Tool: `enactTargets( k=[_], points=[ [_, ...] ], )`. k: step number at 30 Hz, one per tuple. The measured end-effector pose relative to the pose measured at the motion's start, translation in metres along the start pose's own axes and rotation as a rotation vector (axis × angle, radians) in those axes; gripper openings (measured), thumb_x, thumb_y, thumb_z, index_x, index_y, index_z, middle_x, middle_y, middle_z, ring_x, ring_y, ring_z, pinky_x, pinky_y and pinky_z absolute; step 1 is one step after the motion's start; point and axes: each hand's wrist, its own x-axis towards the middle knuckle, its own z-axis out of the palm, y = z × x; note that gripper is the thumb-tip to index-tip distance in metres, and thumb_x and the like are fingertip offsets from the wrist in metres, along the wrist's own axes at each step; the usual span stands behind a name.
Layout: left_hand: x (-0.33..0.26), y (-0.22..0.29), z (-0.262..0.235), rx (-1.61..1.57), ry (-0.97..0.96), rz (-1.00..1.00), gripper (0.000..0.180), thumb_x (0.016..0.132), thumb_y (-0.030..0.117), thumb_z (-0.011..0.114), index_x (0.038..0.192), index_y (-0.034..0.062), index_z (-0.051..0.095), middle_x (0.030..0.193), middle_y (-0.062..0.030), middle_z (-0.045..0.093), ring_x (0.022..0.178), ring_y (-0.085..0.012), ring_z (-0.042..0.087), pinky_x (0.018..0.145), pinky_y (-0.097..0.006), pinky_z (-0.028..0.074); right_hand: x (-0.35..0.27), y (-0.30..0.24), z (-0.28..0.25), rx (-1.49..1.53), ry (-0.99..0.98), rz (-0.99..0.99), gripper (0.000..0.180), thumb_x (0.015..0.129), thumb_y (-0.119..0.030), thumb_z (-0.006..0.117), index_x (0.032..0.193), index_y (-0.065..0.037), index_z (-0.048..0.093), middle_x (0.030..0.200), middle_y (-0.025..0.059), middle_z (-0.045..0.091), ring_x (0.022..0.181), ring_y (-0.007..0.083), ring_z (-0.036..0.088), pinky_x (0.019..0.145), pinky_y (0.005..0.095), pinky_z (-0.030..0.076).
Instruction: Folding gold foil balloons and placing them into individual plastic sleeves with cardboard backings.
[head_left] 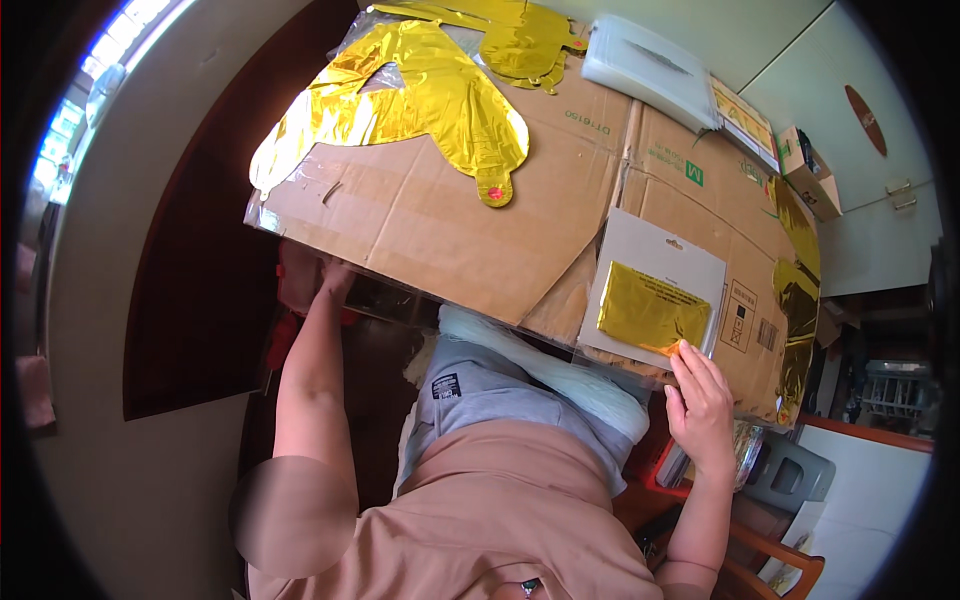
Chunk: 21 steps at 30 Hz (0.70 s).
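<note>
My right hand point(700, 408) rests at the near right edge of the cardboard, its fingers stretched out and the thumb apart. Its fingertips touch the lower right corner of a folded gold foil balloon point(652, 306), which lies flat on a white hanging card point(672, 246). At the left, my left hand point(337, 271) reaches down by the cardboard's front edge, beside a pink and red bag-like thing point(297, 280); its fingers are hidden. A large unfolded gold foil balloon point(440, 100), flat and shaped like a letter, lies at the far left of the cardboard.
Flattened cardboard point(440, 235) covers the table. Another gold balloon point(530, 45) lies at the back, near a clear plastic box point(650, 70). More gold foil point(797, 310) lies along the right edge. A small carton point(808, 175) stands by the cabinet. A wooden chair point(790, 560) is at lower right.
</note>
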Motion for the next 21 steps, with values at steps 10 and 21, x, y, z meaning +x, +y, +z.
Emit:
enactTargets(
  k=[10, 21],
  points=[
    [-0.027, 0.271, -0.141, 0.258, -0.957, 0.429, 0.047, 0.085, 0.051, 0.067, 0.109, 0.0114, 0.074, 0.106, -0.0165, 0.073, 0.096, -0.0364, 0.071, 0.080, -0.045, 0.057, -0.003, 0.000, -0.009, -0.059, 0.015, 0.017, 0.044, 0.078, -0.008, 0.073, 0.120, 0.001, 0.067, 0.133, 0.0166, 0.062, 0.123, 0.0324, 0.058, 0.104, 0.0430, 0.047],
    [-0.059, 0.510, -0.220, -0.340, -0.265, 1.182, 0.065, 0.069, 0.019, 0.082, 0.130, 0.0115, 0.061, 0.134, -0.0106, 0.058, 0.131, -0.0308, 0.053, 0.112, -0.051, 0.039, -0.013, 0.005, -0.002, -0.025, 0.025, -0.035, 0.071, 0.068, -0.019, 0.086, 0.131, -0.001, 0.059, 0.142, 0.0164, 0.054, 0.131, 0.0322, 0.050, 0.110, 0.0461, 0.040]
  ],
)
